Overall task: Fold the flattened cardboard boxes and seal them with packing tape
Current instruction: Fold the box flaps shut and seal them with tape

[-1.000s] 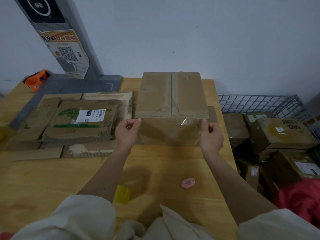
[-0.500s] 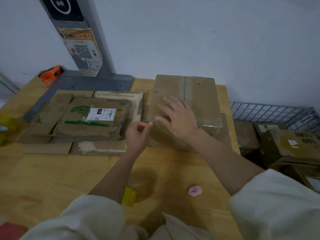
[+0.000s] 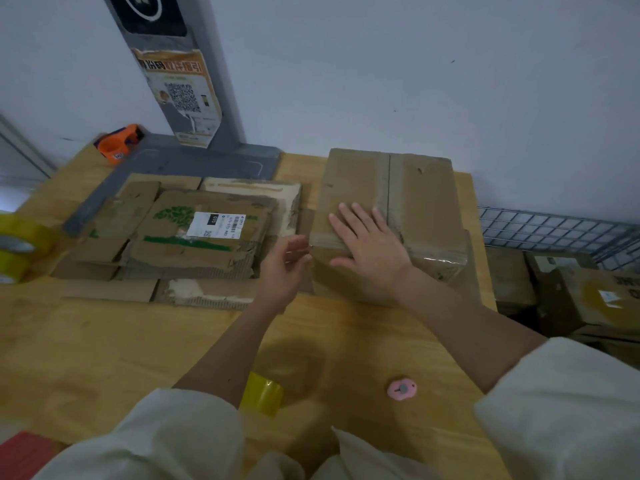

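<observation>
A folded brown cardboard box (image 3: 419,195) stands at the back right of the wooden table (image 3: 104,341), with clear tape shining along its front edge. My right hand (image 3: 372,249) lies flat on the box's front top edge, fingers spread, holding nothing. My left hand (image 3: 285,268) hovers just left of the box's front left corner, fingers loosely apart and slightly blurred. A stack of flattened cardboard boxes (image 3: 194,237) lies to the left of the box. A yellow tape roll (image 3: 263,393) sits near me, partly under my left forearm.
A small pink cutter (image 3: 401,389) lies on the table near my right arm. More yellow tape rolls (image 3: 15,247) sit at the left edge, an orange tape dispenser (image 3: 117,143) at the back left by a grey stand (image 3: 194,98). A wire basket (image 3: 554,230) of boxes is to the right.
My right hand left the box's right corner, crossed over and pressed flat on the front top edge. My left hand let go of the tape end at the left corner and drew slightly away.
</observation>
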